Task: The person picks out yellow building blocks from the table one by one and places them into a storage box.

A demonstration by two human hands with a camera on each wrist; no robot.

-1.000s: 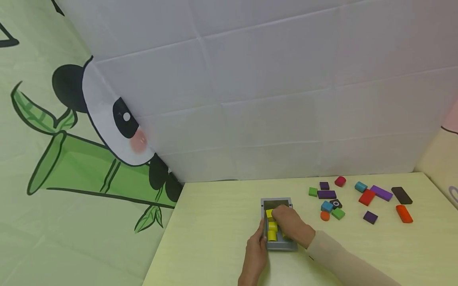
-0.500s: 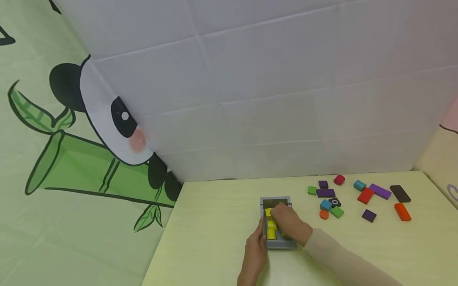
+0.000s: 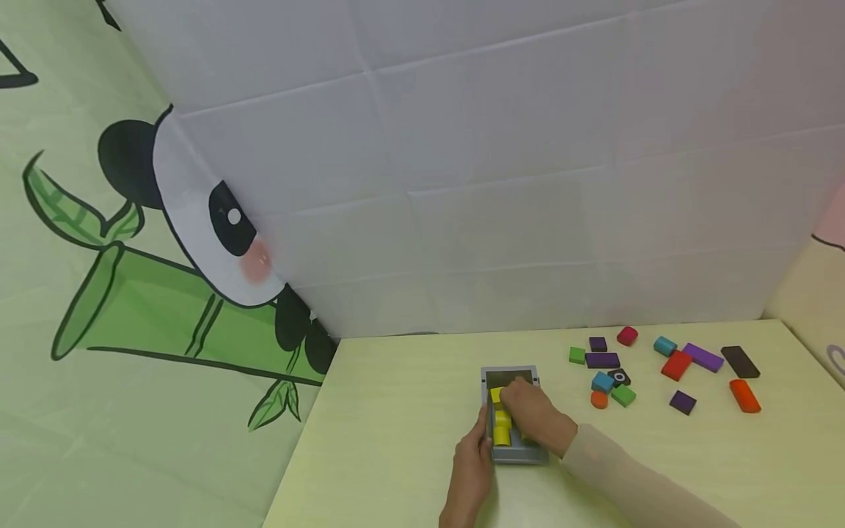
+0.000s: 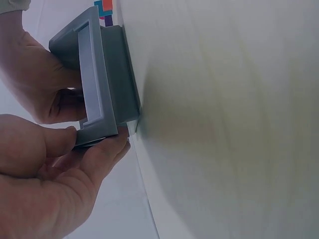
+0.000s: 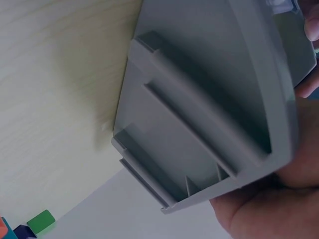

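Observation:
A grey rectangular box (image 3: 520, 455) with raised rims sits on the table, with several yellow blocks (image 3: 502, 435) inside. My left hand (image 3: 472, 462) grips its left side; in the left wrist view the thumb (image 4: 62, 139) lies on the rim and the fingers go beneath. My right hand (image 3: 536, 416) reaches down into the box from the right with curled fingers, beside a yellow block (image 3: 496, 397) near the far end. Its fingertips are hidden, so whether they pinch a block does not show. In the right wrist view the box's ribbed grey outside (image 5: 194, 114) fills the middle.
Loose coloured blocks lie on the table (image 3: 383, 425) to the right, among them a red block (image 3: 676, 365), a long purple block (image 3: 703, 357), a black block (image 3: 741, 361) and an orange block (image 3: 744, 396). A pale cloth wall (image 3: 502, 183) stands behind the table.

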